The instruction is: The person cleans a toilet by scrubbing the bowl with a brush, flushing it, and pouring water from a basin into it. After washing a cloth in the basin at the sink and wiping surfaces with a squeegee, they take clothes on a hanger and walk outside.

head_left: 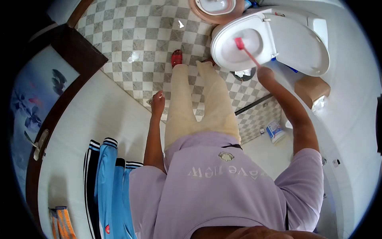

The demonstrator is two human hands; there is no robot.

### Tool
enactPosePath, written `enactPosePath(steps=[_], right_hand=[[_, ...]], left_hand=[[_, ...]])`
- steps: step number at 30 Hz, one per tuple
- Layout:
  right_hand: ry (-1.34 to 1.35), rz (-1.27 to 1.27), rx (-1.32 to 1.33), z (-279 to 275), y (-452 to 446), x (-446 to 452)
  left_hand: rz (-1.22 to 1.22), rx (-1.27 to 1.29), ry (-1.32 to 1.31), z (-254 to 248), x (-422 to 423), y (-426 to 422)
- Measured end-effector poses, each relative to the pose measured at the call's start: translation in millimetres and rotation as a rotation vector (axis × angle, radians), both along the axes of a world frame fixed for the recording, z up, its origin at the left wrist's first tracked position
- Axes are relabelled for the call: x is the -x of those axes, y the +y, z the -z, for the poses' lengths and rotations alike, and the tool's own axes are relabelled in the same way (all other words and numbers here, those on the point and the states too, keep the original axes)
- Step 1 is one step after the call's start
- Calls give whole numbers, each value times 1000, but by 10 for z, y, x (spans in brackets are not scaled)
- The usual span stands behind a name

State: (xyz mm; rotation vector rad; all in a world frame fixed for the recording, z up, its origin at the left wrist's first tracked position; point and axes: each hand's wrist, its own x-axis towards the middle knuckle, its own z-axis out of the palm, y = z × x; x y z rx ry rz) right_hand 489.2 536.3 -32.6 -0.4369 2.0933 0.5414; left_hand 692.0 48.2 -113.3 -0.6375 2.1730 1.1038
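My right hand is closed round the handle of a red toilet brush. The brush head rests inside the bowl of a white toilet, whose lid is raised. On the other side, my left hand hangs beside my leg with its fingers curled in; a pale spot shows at the fingers, too small to make out.
A pinkish basin stands beside the toilet. Near the toilet's base is a dark bin with white paper. A cardboard box and a white-and-blue tub are to the right. Clothes hang at left, near a door.
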Motion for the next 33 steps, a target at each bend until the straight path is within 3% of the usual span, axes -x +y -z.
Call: enactPosePath(steps=[3, 6, 7, 10, 11, 14, 15, 18, 19, 21, 22, 23, 24, 25, 26, 29, 32, 33], right_hand=[[-23, 171, -177, 220, -135, 142], [-118, 119, -189, 35, -312, -19], [-69, 42, -11, -119, -279, -120], [-111, -153, -18, -253, -262, -158], [-76, 13, -53, -192, -254, -87], [-43, -151, -175, -53, -327, 120], [-50, 204, -208, 312, -133, 143], [-11, 166, -50, 548, -95, 197], [23, 29, 37, 850, 51, 37], [-222, -10, 106, 769, -154, -31], [-276, -391, 153, 1021, -70, -222], [-365, -490, 142, 1180, 167, -480], [-454, -585, 141, 968, 46, -533], [-375, -168, 92, 679, 6, -590], [-232, 245, 110, -133, -534, -364], [69, -268, 194, 33, 293, -723], [288, 168, 383, 594, 591, -663], [156, 112, 386, 764, 570, -729]], left_hand=[[-22, -15, 9, -56, -129, -43], [-58, -67, -10, -146, -151, -82], [-61, -78, -12, -119, -158, -123], [-23, -10, 7, -67, -238, -202], [10, 38, 12, 42, -333, -246], [-39, 38, 1, 138, -375, -327], [-73, 7, -11, 130, -378, -328], [-149, -83, -52, -185, -81, -261], [-130, -85, -32, -124, -75, -305], [-108, -95, 2, 34, -159, -306], [-98, -81, 24, 135, -146, -286], [-85, -65, 40, 203, -151, -288], [-68, -47, 42, 175, -177, -300], [-82, -56, -1, 150, -208, -296], [-95, -64, -36, 127, -168, -261], [-39, -60, -43, 104, -118, -238], [22, -55, -94, 88, -25, -201], [37, -48, -132, 43, -4, -240]])
